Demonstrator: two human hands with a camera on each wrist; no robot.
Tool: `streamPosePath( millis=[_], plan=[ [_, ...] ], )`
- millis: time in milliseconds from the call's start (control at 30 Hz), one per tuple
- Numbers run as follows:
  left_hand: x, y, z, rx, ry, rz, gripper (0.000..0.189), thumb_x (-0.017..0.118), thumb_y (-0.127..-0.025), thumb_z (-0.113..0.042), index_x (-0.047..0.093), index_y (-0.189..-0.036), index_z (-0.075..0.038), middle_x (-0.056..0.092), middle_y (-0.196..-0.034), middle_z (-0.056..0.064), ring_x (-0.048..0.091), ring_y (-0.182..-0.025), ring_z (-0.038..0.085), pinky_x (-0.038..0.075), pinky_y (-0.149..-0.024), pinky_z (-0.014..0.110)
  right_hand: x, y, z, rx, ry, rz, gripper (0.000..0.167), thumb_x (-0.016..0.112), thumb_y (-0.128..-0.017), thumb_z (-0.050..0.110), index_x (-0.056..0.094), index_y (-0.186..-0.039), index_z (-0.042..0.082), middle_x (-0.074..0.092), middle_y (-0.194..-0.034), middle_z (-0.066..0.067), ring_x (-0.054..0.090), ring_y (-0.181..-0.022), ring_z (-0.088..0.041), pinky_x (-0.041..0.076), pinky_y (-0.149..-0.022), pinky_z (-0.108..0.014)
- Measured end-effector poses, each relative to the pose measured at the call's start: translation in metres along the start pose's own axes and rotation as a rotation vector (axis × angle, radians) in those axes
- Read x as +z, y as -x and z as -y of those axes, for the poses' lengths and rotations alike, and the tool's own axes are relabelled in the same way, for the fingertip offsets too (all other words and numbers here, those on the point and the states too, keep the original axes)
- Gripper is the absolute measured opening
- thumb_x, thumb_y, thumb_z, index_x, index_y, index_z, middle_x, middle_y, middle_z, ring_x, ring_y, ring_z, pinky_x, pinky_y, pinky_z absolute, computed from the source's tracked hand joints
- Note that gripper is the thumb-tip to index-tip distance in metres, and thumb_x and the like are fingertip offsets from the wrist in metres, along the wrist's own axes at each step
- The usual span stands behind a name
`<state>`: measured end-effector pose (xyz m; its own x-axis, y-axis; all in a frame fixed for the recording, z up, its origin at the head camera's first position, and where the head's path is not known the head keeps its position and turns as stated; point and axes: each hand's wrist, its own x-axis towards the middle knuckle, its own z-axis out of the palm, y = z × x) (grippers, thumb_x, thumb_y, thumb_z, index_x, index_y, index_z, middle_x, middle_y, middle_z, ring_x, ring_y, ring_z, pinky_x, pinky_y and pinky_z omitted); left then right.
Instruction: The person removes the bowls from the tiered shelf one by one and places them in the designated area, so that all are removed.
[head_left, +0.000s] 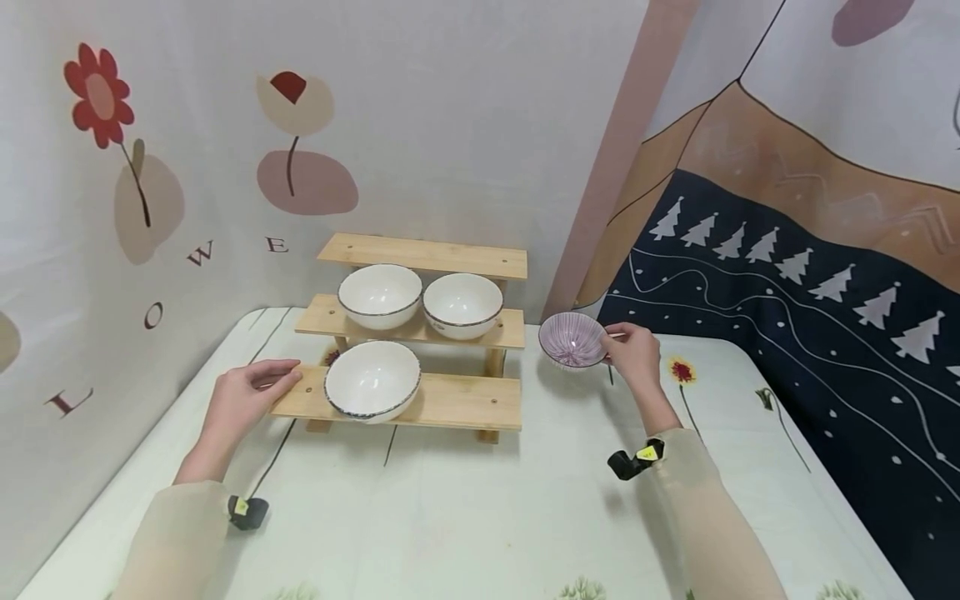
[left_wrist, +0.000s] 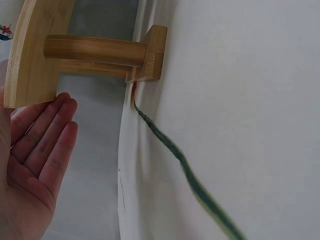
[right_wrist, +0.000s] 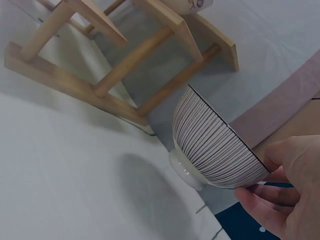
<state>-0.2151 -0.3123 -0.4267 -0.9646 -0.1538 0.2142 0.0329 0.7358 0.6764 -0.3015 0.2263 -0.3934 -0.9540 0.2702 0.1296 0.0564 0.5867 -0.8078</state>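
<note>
A small bowl with thin purple stripes (head_left: 572,340) is held by its right rim in my right hand (head_left: 633,354). In the right wrist view, the striped bowl (right_wrist: 215,145) tilts off the white surface, its shadow below it. My left hand (head_left: 243,400) holds the left end of the lowest board of a three-tier wooden rack (head_left: 465,400). In the left wrist view, the left hand's fingers (left_wrist: 57,155) touch the board's end; its thumb is mostly hidden. One white bowl (head_left: 372,381) sits on the lowest board. Two more, a left bowl (head_left: 379,296) and a right bowl (head_left: 463,306), stand on the middle board.
The rack's top board (head_left: 427,254) holds no bowl. A pale cloth with printed flowers covers the table (head_left: 450,517). Behind it hangs a printed curtain (head_left: 465,125), and a dark-blue tree-patterned section (head_left: 810,308) runs along the right side.
</note>
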Motion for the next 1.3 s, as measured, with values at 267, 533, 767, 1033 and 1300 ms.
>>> streamPosePath(
  millis=[267,533,767,1033,1300],
  plan=[
    [0.001,0.001,0.0,-0.011,0.01,0.005,0.048,0.063,-0.096,-0.046,0.07,-0.123,-0.007,0.073,-0.118,0.018,0.043,-0.078,-0.028,0.05,-0.079,0.023,0.009,-0.004,-0.008,0.07,-0.038,-0.004,0.029,0.061,-0.095,0.015,0.07,-0.116,-0.003,0.072,-0.109,-0.027,0.067,-0.062,-0.006,0.057,-0.06,-0.019],
    [0.002,0.0,0.001,-0.008,0.005,0.003,0.048,0.063,-0.096,-0.047,0.07,-0.123,-0.007,0.073,-0.119,0.017,0.043,-0.079,-0.028,0.053,-0.083,0.031,0.015,-0.005,-0.013,0.109,-0.07,0.009,0.03,0.061,-0.095,0.014,0.069,-0.117,-0.003,0.071,-0.111,-0.028,0.065,-0.06,-0.003,0.057,-0.06,-0.019],
    [0.002,0.001,0.001,-0.008,0.008,0.005,0.048,0.063,-0.096,-0.047,0.07,-0.123,-0.007,0.073,-0.118,0.017,0.043,-0.079,-0.028,0.053,-0.083,0.03,0.019,-0.007,-0.016,0.13,-0.062,0.007,0.03,0.06,-0.094,0.014,0.069,-0.117,-0.003,0.072,-0.11,-0.028,0.063,-0.056,-0.001,0.056,-0.056,-0.017],
    [0.001,0.001,0.0,-0.01,0.007,0.006,0.049,0.063,-0.096,-0.047,0.07,-0.123,-0.007,0.073,-0.119,0.017,0.043,-0.079,-0.028,0.053,-0.082,0.028,0.021,-0.008,-0.019,0.132,-0.024,0.004,0.031,0.061,-0.094,0.015,0.069,-0.117,-0.003,0.073,-0.108,-0.027,0.067,-0.057,-0.004,0.054,-0.054,-0.016],
    [0.0,0.002,-0.001,-0.013,0.015,0.006,0.049,0.063,-0.096,-0.047,0.069,-0.123,-0.007,0.072,-0.12,0.018,0.043,-0.079,-0.028,0.052,-0.079,0.023,0.023,-0.01,-0.022,0.14,-0.035,0.008,0.031,0.06,-0.093,0.014,0.069,-0.118,-0.002,0.073,-0.108,-0.027,0.067,-0.057,-0.003,0.055,-0.055,-0.017]
  ],
)
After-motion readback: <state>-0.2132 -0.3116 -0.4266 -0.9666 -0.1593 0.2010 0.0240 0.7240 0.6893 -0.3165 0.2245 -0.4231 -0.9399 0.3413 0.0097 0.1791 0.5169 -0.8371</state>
